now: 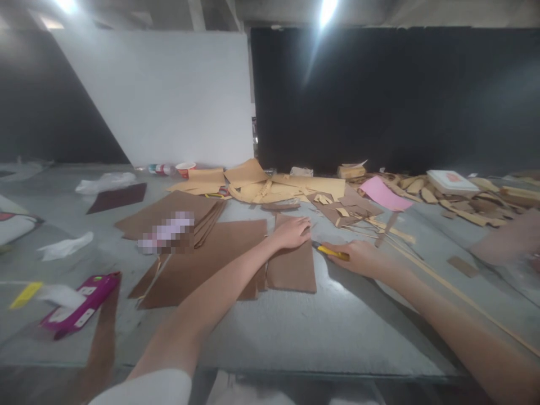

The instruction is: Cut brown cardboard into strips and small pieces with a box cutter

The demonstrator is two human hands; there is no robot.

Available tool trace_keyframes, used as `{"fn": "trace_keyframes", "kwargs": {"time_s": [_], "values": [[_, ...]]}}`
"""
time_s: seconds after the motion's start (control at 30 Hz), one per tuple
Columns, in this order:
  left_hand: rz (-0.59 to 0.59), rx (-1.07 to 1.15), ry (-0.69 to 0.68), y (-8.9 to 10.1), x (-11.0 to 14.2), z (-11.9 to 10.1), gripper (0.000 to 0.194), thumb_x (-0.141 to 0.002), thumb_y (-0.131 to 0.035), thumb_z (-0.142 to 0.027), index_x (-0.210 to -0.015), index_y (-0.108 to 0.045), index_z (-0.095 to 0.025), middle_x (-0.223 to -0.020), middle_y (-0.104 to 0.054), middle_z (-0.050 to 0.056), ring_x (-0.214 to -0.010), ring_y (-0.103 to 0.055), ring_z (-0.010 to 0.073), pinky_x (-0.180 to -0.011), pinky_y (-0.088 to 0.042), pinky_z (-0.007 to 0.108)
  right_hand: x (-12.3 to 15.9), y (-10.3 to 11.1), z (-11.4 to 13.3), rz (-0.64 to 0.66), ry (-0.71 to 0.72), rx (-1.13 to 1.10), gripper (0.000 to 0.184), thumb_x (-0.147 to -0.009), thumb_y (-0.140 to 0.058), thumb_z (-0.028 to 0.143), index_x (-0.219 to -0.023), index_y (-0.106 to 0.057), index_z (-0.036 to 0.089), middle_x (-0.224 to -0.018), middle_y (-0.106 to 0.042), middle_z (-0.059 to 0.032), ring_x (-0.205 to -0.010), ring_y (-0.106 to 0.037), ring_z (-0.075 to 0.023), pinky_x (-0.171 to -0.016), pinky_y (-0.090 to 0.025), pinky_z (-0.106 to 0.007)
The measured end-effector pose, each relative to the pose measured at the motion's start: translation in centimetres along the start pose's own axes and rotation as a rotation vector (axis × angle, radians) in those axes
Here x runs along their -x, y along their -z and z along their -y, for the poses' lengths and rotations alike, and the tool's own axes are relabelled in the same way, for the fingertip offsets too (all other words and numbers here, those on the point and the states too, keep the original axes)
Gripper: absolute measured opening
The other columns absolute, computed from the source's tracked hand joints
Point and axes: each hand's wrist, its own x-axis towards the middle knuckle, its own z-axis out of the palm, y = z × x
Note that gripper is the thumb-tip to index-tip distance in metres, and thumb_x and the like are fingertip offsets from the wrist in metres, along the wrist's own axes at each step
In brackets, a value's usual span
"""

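Observation:
My left hand (pixel 294 232) lies over the upper part of a brown cardboard sheet (pixel 292 270), its fingers pressed down near the sheet's right edge. My right hand (pixel 358 257) is closed round a yellow utility knife (pixel 333 252). The knife's blade points left, by the right edge of that sheet, close to my left fingertips; whether it touches the cardboard I cannot tell. Directly left of the sheet lies a larger brown sheet (pixel 215 247), and beyond it a fanned stack of brown sheets (pixel 177 211), partly covered by a blurred patch.
Tan offcuts (pixel 253 188) and brown scraps (pixel 341 211) are strewn along the back, with a pink sheet (pixel 386 194) and a white box (pixel 452 181) at right. A purple tissue pack (pixel 82 304) lies at left. The glass table edge (pixel 329 374) runs along the front.

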Motion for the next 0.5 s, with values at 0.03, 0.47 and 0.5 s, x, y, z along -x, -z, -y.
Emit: {"fn": "trace_keyframes", "kwargs": {"time_s": [0.03, 0.47, 0.5], "values": [[-0.004, 0.001, -0.003, -0.03, 0.03, -0.04, 0.052, -0.107, -0.042, -0.043, -0.149, -0.056, -0.015, -0.168, -0.044, 0.014, -0.159, -0.036, 0.0254, -0.131, -0.029, 0.04, -0.17, 0.04, -0.07, -0.008, 0.008, 0.003, 0.05, -0.107, -0.047, 0.051, -0.152, -0.063, 0.035, -0.093, -0.082, -0.0099, -0.078, -0.074, -0.0263, -0.065, -0.039, -0.03], [0.015, -0.012, -0.015, -0.12, 0.07, 0.24, 0.054, -0.108, -0.041, -0.046, -0.151, -0.053, -0.016, -0.17, -0.041, 0.014, -0.16, -0.034, 0.0255, -0.131, -0.027, 0.041, -0.8, 0.19, -0.67, -0.075, 0.033, -0.051, 0.046, -0.104, -0.052, 0.048, -0.143, -0.071, 0.034, -0.078, -0.078, -0.0071, -0.062, -0.063, -0.0204, -0.06, -0.032, -0.03], [0.022, -0.013, -0.012, -0.07, 0.08, 0.22, 0.055, -0.108, -0.04, -0.047, -0.152, -0.053, -0.016, -0.17, -0.04, 0.014, -0.16, -0.034, 0.0254, -0.131, -0.027, 0.041, -0.83, 0.24, -0.63, -0.078, 0.031, -0.054, 0.046, -0.104, -0.052, 0.047, -0.144, -0.071, 0.034, -0.079, -0.078, -0.0073, -0.063, -0.064, -0.0205, -0.06, -0.033, -0.03]]}}
